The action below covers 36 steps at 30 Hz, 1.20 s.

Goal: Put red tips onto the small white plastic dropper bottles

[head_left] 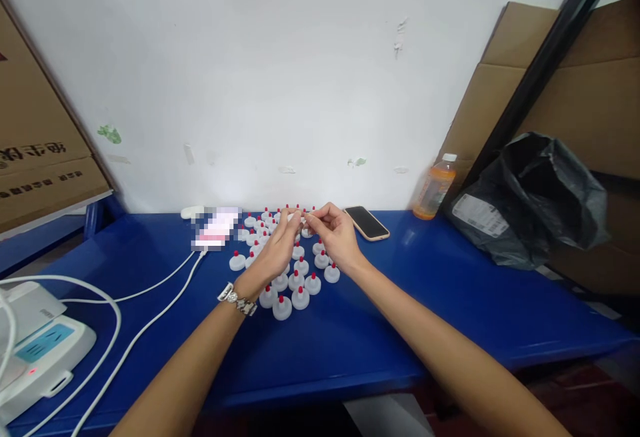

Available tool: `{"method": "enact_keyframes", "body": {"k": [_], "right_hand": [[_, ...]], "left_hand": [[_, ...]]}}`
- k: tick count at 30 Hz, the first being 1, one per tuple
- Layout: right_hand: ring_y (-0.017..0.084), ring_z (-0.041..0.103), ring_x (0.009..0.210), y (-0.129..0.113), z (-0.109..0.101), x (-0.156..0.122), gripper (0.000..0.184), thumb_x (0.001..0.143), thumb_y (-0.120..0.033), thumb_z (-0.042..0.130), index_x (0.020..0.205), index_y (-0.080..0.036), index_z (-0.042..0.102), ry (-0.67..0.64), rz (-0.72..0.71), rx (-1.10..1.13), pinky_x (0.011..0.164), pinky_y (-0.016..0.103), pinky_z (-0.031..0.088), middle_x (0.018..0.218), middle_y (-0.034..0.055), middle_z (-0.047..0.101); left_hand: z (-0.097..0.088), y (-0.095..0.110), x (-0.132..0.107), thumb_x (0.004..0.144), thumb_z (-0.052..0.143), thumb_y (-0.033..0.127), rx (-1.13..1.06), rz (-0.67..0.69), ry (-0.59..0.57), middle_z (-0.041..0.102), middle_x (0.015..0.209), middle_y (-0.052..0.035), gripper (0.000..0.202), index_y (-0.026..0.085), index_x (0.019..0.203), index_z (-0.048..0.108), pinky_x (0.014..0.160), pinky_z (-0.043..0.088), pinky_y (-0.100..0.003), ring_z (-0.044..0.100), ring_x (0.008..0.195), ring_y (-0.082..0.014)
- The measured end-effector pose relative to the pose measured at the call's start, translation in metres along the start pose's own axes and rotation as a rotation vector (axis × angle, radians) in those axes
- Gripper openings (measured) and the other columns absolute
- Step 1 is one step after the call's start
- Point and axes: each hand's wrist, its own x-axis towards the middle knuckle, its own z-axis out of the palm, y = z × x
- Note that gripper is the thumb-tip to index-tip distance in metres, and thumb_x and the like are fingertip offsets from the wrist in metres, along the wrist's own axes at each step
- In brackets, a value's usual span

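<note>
Many white round caps with small red tips (282,308) stand upright on the blue table in a loose cluster. Above the far part of this cluster, my left hand (279,244) and my right hand (336,234) meet with bent fingers. Thumb and fingertips are pinched together on both hands, almost touching each other. Something small and pale shows between the fingertips, but its kind is hidden by the fingers. A bracelet watch (235,297) sits on my left wrist.
A dark-screened phone (367,222) lies right of the caps; a lit, blurred phone (216,227) with a white cable lies left. A power strip (50,357) is at near left. An orange drink bottle (435,187) and a grey plastic bag (530,204) stand right.
</note>
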Motion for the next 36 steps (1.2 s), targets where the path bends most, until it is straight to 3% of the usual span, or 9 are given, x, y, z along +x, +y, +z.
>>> {"method": "enact_keyframes", "body": {"k": [3, 6, 11, 17, 24, 28, 31, 34, 36], "right_hand": [[0.015, 0.058, 0.064, 0.009, -0.018, 0.006, 0.020, 0.083, -0.038, 0.066, 0.076, -0.021, 0.057, -0.045, -0.041, -0.275, 0.064, 0.030, 0.045, 0.070, 0.0014, 0.066], [0.015, 0.058, 0.064, 0.015, -0.029, 0.012, 0.011, 0.086, -0.027, 0.059, 0.077, -0.021, 0.060, -0.184, -0.084, -0.614, 0.064, 0.029, 0.041, 0.071, 0.0012, 0.067], [0.017, 0.062, 0.073, 0.016, -0.027, 0.016, 0.010, 0.086, -0.018, 0.057, 0.078, -0.020, 0.063, -0.386, -0.138, -0.989, 0.080, 0.033, 0.038, 0.076, 0.0026, 0.071], [0.016, 0.063, 0.070, 0.017, -0.024, 0.016, 0.009, 0.085, -0.016, 0.057, 0.081, -0.020, 0.065, -0.372, -0.141, -0.949, 0.075, 0.029, 0.040, 0.077, 0.0024, 0.072], [0.017, 0.063, 0.074, 0.025, -0.019, 0.025, 0.009, 0.086, -0.019, 0.059, 0.086, -0.019, 0.069, -0.455, -0.069, -1.003, 0.077, 0.029, 0.043, 0.077, 0.0034, 0.072], [0.029, 0.056, 0.113, 0.011, -0.024, 0.010, 0.040, 0.089, -0.048, 0.059, 0.117, -0.022, 0.067, -0.329, -0.119, -1.135, 0.097, 0.043, 0.041, 0.115, 0.0135, 0.066], [0.039, 0.032, 0.140, -0.002, -0.037, -0.021, 0.072, 0.084, -0.068, 0.056, 0.143, -0.029, 0.049, -0.204, -0.073, -1.212, 0.107, 0.055, 0.033, 0.149, 0.0165, 0.039], [0.045, 0.010, 0.149, -0.007, -0.048, -0.054, 0.091, 0.077, -0.075, 0.059, 0.154, -0.036, 0.030, -0.266, 0.075, -1.245, 0.109, 0.067, 0.026, 0.163, 0.0131, 0.016], [0.048, 0.003, 0.149, -0.006, -0.050, -0.067, 0.103, 0.072, -0.076, 0.063, 0.157, -0.040, 0.018, -0.325, 0.139, -1.242, 0.107, 0.071, 0.024, 0.166, 0.0120, 0.006]], "left_hand": [[-0.017, -0.001, -0.004, 0.099, 0.032, 0.058, 0.102, -0.003, 0.020, 0.059, 0.107, -0.0073, 0.047, 0.022, 0.127, 0.046, 0.089, 0.047, -0.038, 0.057, 0.102, -0.0218], [-0.032, -0.002, -0.015, 0.098, 0.041, 0.053, 0.268, 0.079, 0.081, 0.057, 0.118, -0.0090, 0.045, 0.021, 0.129, 0.047, 0.098, 0.043, -0.040, 0.054, 0.111, -0.0226], [-0.047, -0.002, -0.053, 0.094, 0.050, 0.052, 0.533, 0.201, 0.020, 0.054, 0.131, -0.0105, 0.045, 0.023, 0.129, 0.050, 0.109, 0.038, -0.046, 0.049, 0.126, -0.0271], [-0.048, -0.006, -0.084, 0.086, 0.058, 0.061, 0.684, 0.209, -0.027, 0.045, 0.145, -0.0142, 0.066, 0.025, 0.139, 0.042, 0.108, 0.038, -0.052, 0.042, 0.136, -0.0332], [-0.037, -0.005, -0.081, 0.084, 0.056, 0.067, 0.730, 0.238, -0.056, 0.045, 0.145, -0.0157, 0.069, 0.024, 0.138, 0.044, 0.109, 0.035, -0.057, 0.041, 0.137, -0.0351], [-0.030, -0.003, -0.086, 0.080, 0.055, 0.073, 0.780, 0.242, -0.031, 0.044, 0.148, -0.0167, 0.078, 0.023, 0.139, 0.043, 0.111, 0.031, -0.060, 0.040, 0.138, -0.0366], [-0.027, -0.005, -0.097, 0.073, 0.058, 0.078, 0.809, 0.181, 0.080, 0.037, 0.153, -0.0199, 0.094, 0.021, 0.144, 0.037, 0.114, 0.026, -0.063, 0.030, 0.144, -0.0402], [-0.027, -0.012, -0.105, 0.062, 0.062, 0.084, 0.824, 0.020, 0.162, 0.020, 0.161, -0.0227, 0.118, 0.020, 0.153, 0.023, 0.112, 0.020, -0.072, 0.014, 0.149, -0.0474], [-0.028, -0.018, -0.103, 0.056, 0.063, 0.086, 0.813, -0.079, 0.142, 0.007, 0.164, -0.0235, 0.131, 0.019, 0.157, 0.012, 0.107, 0.019, -0.078, 0.005, 0.149, -0.0523]]}}
